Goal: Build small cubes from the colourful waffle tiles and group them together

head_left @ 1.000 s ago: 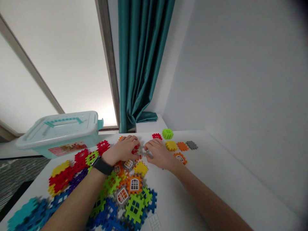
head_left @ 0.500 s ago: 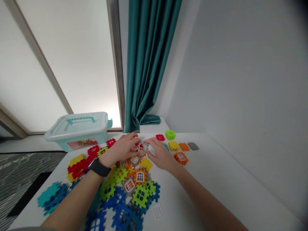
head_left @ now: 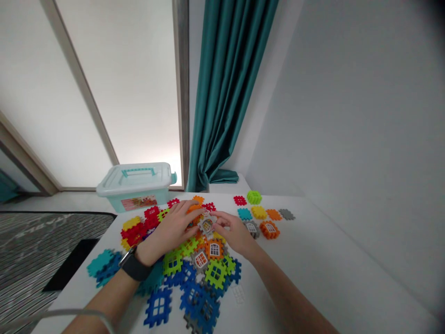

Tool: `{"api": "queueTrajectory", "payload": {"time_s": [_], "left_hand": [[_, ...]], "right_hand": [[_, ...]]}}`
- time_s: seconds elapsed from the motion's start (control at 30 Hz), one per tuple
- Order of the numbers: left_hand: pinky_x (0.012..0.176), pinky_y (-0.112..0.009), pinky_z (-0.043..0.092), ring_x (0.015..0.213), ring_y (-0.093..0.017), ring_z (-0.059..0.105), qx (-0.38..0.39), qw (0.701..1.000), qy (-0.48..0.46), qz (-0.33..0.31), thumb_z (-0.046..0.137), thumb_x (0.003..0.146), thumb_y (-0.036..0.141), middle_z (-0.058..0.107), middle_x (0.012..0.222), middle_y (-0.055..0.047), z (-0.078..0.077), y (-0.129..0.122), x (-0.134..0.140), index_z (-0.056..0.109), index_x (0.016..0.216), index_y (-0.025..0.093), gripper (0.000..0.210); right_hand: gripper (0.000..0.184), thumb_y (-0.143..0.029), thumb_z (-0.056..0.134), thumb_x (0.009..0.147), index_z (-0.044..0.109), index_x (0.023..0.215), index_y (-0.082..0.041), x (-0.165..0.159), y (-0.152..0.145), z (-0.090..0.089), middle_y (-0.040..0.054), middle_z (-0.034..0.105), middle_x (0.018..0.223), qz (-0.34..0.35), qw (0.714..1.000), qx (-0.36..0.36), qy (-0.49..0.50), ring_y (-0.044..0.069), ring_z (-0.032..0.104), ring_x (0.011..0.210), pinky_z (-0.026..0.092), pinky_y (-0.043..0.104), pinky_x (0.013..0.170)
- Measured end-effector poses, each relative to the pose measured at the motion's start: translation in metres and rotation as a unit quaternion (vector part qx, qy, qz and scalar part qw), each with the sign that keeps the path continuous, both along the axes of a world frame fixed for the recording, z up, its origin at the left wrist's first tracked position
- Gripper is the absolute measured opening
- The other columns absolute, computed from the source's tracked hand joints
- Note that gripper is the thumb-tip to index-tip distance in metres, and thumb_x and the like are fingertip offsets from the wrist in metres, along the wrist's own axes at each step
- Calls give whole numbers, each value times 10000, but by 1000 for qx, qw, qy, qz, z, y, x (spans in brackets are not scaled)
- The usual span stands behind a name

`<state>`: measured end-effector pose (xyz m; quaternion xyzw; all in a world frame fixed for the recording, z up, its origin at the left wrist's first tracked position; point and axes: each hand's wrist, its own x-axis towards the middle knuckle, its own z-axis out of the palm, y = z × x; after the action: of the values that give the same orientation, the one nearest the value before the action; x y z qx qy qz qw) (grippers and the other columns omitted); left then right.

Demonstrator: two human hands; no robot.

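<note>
Between my two hands is a grey interlocking square tile point(head_left: 206, 226) with a window grid in its middle. My right hand point(head_left: 236, 232) pinches its right edge between thumb and bent fingers. My left hand point(head_left: 179, 223), with a dark watch on the wrist, reaches over the pile and grips the tile's left side with thumb and fingertips; that contact is partly hidden. Under and in front of the hands lie loose tiles: an orange window tile point(head_left: 214, 249), a grey tile with a red window point(head_left: 200, 260), a lime green tile point(head_left: 216, 273) and several blue tiles point(head_left: 199, 304).
Separate tiles lie at the right: lime green point(head_left: 254, 197), yellow point(head_left: 259, 212), teal point(head_left: 244, 214), a grey window tile point(head_left: 251, 228) and an orange window stack point(head_left: 269, 229). A lidded pale teal box point(head_left: 139, 185) stands at the back left. A clear window insert point(head_left: 238, 294) lies near the front.
The view has swung left, so the scene sits further right. The grey window tile now shows between my hands. Teal and grey tiles beside my right hand have come into view.
</note>
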<state>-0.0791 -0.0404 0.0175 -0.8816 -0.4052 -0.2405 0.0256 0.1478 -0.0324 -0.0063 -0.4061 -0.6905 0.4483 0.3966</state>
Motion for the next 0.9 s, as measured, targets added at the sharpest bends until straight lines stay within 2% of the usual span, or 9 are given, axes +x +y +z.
{"api": "queueTrajectory", "payload": {"time_s": [0.1, 0.13, 0.2, 0.33, 0.5, 0.57, 0.67, 0.77, 0.9], "left_hand": [[959, -488, 509, 1114, -279, 591, 2, 999, -45, 27, 566, 959, 248, 639, 1165, -86, -6, -9, -3, 639, 1103, 220, 163], [954, -484, 510, 1098, -275, 598, 1, 998, -51, 29, 551, 968, 246, 649, 1134, -81, -8, -13, -3, 643, 1069, 215, 141], [955, -476, 510, 1099, -273, 601, -3, 998, -57, 20, 589, 949, 264, 647, 1161, -85, -12, -20, -3, 626, 1128, 210, 191], [980, -524, 493, 1167, -331, 567, 20, 999, -40, 18, 789, 802, 406, 613, 1253, -126, -19, -28, 0, 571, 1258, 195, 547], [1014, -526, 469, 1204, -337, 542, 57, 998, -21, 28, 789, 798, 381, 605, 1264, -126, -20, -30, 1, 613, 1172, 202, 450], [1020, -523, 465, 1209, -334, 538, 63, 997, -16, 31, 771, 812, 361, 600, 1272, -125, -20, -29, -1, 614, 1182, 208, 431], [1011, -525, 469, 1212, -344, 532, 70, 996, -13, 60, 746, 834, 361, 584, 1297, -138, -22, -25, -8, 611, 1206, 205, 426], [998, -525, 474, 1207, -345, 535, 79, 991, -28, 108, 699, 874, 371, 572, 1320, -149, -29, -18, -18, 612, 1223, 199, 399], [996, -539, 461, 1208, -355, 536, 86, 984, -34, 152, 678, 892, 375, 578, 1313, -159, -38, -10, -27, 600, 1272, 191, 429]], "right_hand": [[387, -289, 652, 849, 678, 1228, -220, -5, -8, -6, -36, 646, 677, -15, 998, -45, 40, 153, 614, 642, 502, 277, 621], [391, -306, 661, 844, 679, 1224, -217, -6, -10, -9, -24, 674, 706, -24, 997, -58, 53, 159, 630, 655, 510, 283, 626], [399, -350, 685, 828, 683, 1201, -209, -9, -14, -14, 11, 732, 789, -54, 992, -77, 78, 183, 673, 703, 535, 307, 655], [433, -430, 740, 784, 698, 1147, -197, -14, -20, -26, 54, 772, 861, -100, 984, -99, 109, 233, 726, 774, 578, 360, 711], [466, -472, 720, 804, 690, 1172, -187, -18, -27, -34, 71, 787, 889, -78, 984, -118, 110, 257, 745, 816, 591, 395, 758], [446, -473, 679, 842, 686, 1192, -196, -17, -29, -32, 84, 786, 975, -78, 988, -95, 93, 261, 743, 877, 587, 401, 794], [357, -442, 589, 914, 700, 1176, -226, -13, -30, -27, 83, 767, 1080, -99, 995, -11, 26, 255, 722, 966, 559, 413, 878], [273, -388, 559, 934, 728, 1084, -234, -8, -28, -25, 78, 754, 1087, -128, 987, 89, -48, 256, 689, 1030, 516, 421, 953], [240, -294, 503, 956, 711, 1047, -217, -2, -15, -30, 82, 738, 1041, -119, 969, 183, -118, 246, 655, 1022, 492, 418, 956]]}}
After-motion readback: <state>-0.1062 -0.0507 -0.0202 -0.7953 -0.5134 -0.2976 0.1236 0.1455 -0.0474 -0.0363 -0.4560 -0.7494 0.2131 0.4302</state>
